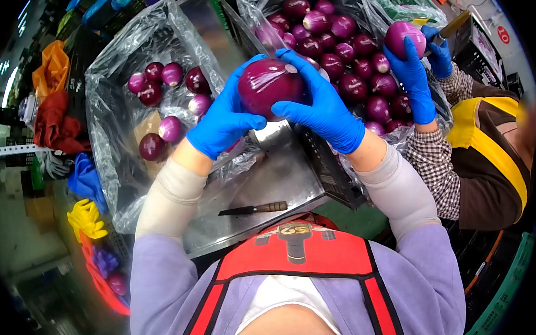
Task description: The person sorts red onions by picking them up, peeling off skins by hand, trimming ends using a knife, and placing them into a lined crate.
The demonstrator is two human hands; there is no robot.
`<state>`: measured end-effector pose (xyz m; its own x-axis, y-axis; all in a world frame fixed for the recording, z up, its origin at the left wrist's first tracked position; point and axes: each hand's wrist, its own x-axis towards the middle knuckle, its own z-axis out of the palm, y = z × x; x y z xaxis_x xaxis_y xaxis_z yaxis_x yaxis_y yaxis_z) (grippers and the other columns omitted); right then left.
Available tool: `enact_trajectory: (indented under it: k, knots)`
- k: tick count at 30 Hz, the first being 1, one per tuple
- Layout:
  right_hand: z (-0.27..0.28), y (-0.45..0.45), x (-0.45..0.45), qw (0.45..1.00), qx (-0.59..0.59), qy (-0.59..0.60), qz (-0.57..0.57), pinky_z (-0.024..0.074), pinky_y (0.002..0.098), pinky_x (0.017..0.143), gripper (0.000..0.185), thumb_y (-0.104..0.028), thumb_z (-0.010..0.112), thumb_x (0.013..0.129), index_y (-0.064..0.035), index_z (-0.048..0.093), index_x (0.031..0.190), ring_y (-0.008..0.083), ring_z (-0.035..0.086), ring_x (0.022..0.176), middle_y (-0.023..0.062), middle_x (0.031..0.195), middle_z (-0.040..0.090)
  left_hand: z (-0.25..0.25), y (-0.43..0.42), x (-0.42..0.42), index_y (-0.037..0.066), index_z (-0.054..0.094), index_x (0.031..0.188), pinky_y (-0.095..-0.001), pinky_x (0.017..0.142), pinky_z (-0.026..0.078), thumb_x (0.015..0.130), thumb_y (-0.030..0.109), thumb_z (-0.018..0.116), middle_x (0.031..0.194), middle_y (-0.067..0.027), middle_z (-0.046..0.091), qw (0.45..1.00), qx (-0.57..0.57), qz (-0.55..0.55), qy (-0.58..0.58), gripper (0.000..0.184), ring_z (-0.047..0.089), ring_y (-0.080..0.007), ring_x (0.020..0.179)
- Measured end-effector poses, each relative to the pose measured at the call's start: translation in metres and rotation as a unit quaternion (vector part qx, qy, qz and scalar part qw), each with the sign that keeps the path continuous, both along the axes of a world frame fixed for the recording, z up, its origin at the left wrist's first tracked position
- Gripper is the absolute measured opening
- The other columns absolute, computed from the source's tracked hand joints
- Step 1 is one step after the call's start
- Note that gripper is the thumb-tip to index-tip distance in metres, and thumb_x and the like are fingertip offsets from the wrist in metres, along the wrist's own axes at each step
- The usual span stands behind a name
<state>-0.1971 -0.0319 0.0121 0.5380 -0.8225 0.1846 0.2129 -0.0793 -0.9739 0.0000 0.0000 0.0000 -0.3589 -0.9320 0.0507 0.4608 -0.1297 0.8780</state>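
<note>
Between my two blue-gloved hands I hold a large peeled red onion [265,85], its pale cut end facing up to the right. My left hand [225,114] curls round its left side, thumb underneath. On the right side, my right hand [328,113] wraps over the top with its thumb against the front. Below them, a knife [254,208] with a wooden handle lies on the metal table [216,228]. To the left, a crate lined with clear plastic [111,98] has several red onions [171,74] in it. Many more onions [358,69] fill the lined crate behind my right hand.
At right, a co-worker in a checked sleeve [435,158] holds an onion [405,40] in one blue-gloved hand and a knife [454,24] in the other. Coloured gloves [86,218] hang at the left. A black crate edge [328,170] stands beside my right forearm.
</note>
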Motion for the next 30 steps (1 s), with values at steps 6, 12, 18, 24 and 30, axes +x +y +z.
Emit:
enact_trajectory:
  k: [6, 12, 18, 24, 30]
  knots:
    - [-0.001, 0.006, -0.007, 0.998, -0.063, 0.010, -0.014, 0.0349, 0.0361, 0.107, 0.088, -0.016, 0.081, 0.069, -0.0043, 0.032, 0.142, 0.0230, 0.041, 0.128, 0.0119, 0.140, 0.039, 0.006, 0.005, -0.013, 0.014, 0.022, 0.147, -0.0385, 0.106, 0.038, 0.056, -0.008, 0.077, 0.142, -0.0082, 0.039, 1.000, -0.009, 0.002, 0.018, 0.109, 0.042, -0.0257, 0.129]
    - [-0.010, 0.000, -0.005, 0.983, -0.175, 0.027, -0.050, 0.0339, 0.0362, 0.108, 0.088, -0.013, 0.081, 0.068, -0.0023, 0.033, 0.141, 0.0224, 0.040, 0.128, 0.0115, 0.140, 0.039, -0.001, 0.001, -0.005, 0.013, 0.023, 0.147, -0.0385, 0.105, 0.041, 0.059, -0.011, 0.072, 0.141, -0.0093, 0.040, 0.999, 0.014, -0.011, 0.035, 0.104, 0.042, -0.0260, 0.129]
    - [-0.013, -0.002, -0.003, 0.966, -0.237, 0.040, -0.092, 0.0370, 0.0374, 0.105, 0.086, -0.025, 0.084, 0.063, -0.0026, 0.042, 0.135, 0.0276, 0.046, 0.124, 0.0153, 0.132, 0.047, -0.005, 0.002, 0.000, 0.011, 0.027, 0.145, -0.0400, 0.103, 0.043, 0.066, -0.002, 0.069, 0.140, -0.0107, 0.042, 0.995, 0.067, -0.066, 0.012, 0.090, 0.045, -0.0273, 0.128]
    - [-0.011, -0.002, -0.003, 0.950, -0.291, 0.056, -0.100, 0.0357, 0.0390, 0.106, 0.084, -0.024, 0.084, 0.063, -0.0040, 0.043, 0.134, 0.0300, 0.045, 0.126, 0.0147, 0.132, 0.048, -0.006, 0.003, 0.006, 0.011, 0.026, 0.145, -0.0460, 0.101, 0.044, 0.075, 0.014, 0.068, 0.142, -0.0125, 0.040, 0.991, 0.099, -0.081, 0.036, 0.082, 0.045, -0.0300, 0.127]
    - [-0.004, 0.000, -0.005, 0.919, -0.368, 0.119, -0.080, 0.0284, 0.0409, 0.110, 0.081, -0.020, 0.081, 0.066, -0.0034, 0.042, 0.135, 0.0303, 0.038, 0.131, 0.0141, 0.138, 0.042, -0.002, 0.002, 0.000, 0.009, 0.025, 0.145, -0.0443, 0.101, 0.045, 0.078, 0.033, 0.070, 0.139, -0.0140, 0.041, 0.990, 0.104, -0.076, 0.059, 0.084, 0.046, -0.0307, 0.126]
